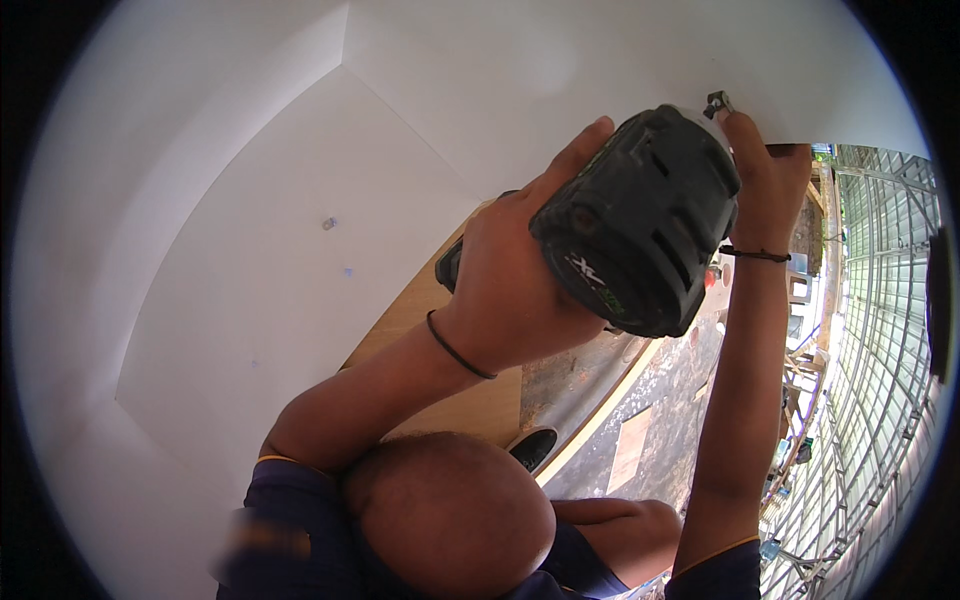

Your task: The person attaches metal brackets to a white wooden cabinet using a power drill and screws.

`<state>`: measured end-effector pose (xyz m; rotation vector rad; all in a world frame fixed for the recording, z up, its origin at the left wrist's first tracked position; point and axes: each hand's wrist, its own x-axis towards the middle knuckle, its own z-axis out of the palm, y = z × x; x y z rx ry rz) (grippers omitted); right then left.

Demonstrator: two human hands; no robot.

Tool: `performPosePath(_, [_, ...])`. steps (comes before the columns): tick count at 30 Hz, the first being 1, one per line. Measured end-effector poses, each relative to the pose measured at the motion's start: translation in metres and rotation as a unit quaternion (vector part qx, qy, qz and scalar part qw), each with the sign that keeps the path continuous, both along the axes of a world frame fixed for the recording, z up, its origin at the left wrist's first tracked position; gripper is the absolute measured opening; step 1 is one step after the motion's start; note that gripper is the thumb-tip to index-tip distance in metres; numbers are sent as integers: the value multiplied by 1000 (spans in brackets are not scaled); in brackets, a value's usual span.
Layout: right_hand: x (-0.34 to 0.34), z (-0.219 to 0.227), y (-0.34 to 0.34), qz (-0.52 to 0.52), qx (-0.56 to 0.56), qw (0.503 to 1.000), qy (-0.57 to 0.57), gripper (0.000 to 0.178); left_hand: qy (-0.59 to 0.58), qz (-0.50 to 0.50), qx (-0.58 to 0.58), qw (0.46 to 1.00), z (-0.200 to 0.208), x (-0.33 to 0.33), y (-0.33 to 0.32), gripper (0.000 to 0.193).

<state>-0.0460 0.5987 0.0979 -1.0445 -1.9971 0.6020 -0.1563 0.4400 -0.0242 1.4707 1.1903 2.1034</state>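
Note:
My left hand point(520, 280) is wrapped round the grip of a black cordless drill point(640, 225), its rear housing facing me and its front toward the white panel point(560, 70). The drill's housing hides its tip. At the panel's right edge, my right hand point(765, 180) has its fingers pressed together beside a small metal fitting point(718, 103), which sits against the white surface just past the drill's front. Some of the right fingers are hidden behind the panel edge and the drill.
White panels enclose the left side, one with a small round fitting point(328, 224). A wooden board point(420, 300) lies below my left arm. My bent knee point(455, 515) is close beneath it. At right are a stained floor point(685, 400) and a metal-framed translucent wall point(880, 300).

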Motion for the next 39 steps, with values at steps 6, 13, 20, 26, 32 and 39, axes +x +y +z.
performPosePath(6, [-2, -1, 1, 2, 13, 1000, 0, 50, 10, 13, 8, 1000, -3, -1, 3, 40])
performPosePath(13, [-4, 1, -2, -1, 10, 1000, -8, 50, -11, -3, -5, 1000, -3, 1, 3, 42])
performPosePath(20, [3, -1, 3, 12, 6, 1000, -1, 51, 42, 24, -5, 999, 8, -3, -1, 45])
performPosePath(26, [-1, 0, 2, 5, 3, 1000, -2, 51, -39, -20, -28, 999, 0, 2, 3, 54])
performPosePath(32, [-4, 1, -4, -20, 13, 1000, -16, 49, -146, -32, -17, 989, 24, 2, 4, 74])
performPosePath(39, [0, 2, 2, 0, 14, 1000, -19, 47, -55, -35, -25, 998, 18, -4, 1, 82])
